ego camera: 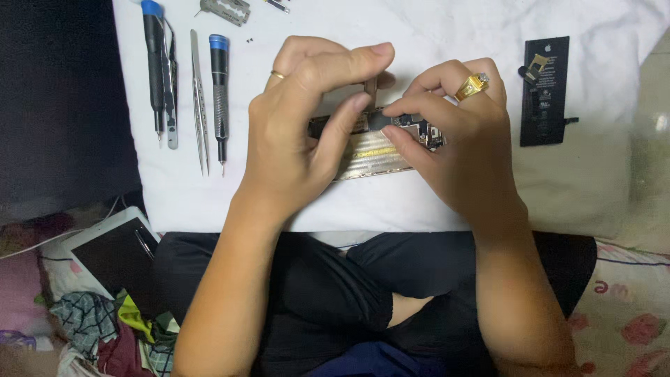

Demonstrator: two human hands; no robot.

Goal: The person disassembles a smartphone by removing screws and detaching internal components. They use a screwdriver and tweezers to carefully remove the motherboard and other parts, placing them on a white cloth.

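Observation:
An opened phone body (pixel 373 159) with a silver-gold inner plate lies on a white cloth (pixel 391 202), and both hands are on it. My left hand (pixel 300 132) wears a thin ring and pinches a small grey part at the phone's top edge between thumb and forefinger. My right hand (pixel 453 139), with a large gold ring, presses its fingertips on the dark circuit board (pixel 426 132) at the phone's upper right. Most of the phone is hidden under the hands.
On the cloth at left lie two blue-capped screwdrivers (pixel 219 91), tweezers (pixel 199 105) and a razor blade (pixel 225 10). A black phone battery (pixel 544 91) lies at right. A white tablet (pixel 115 255) sits on bedding at lower left.

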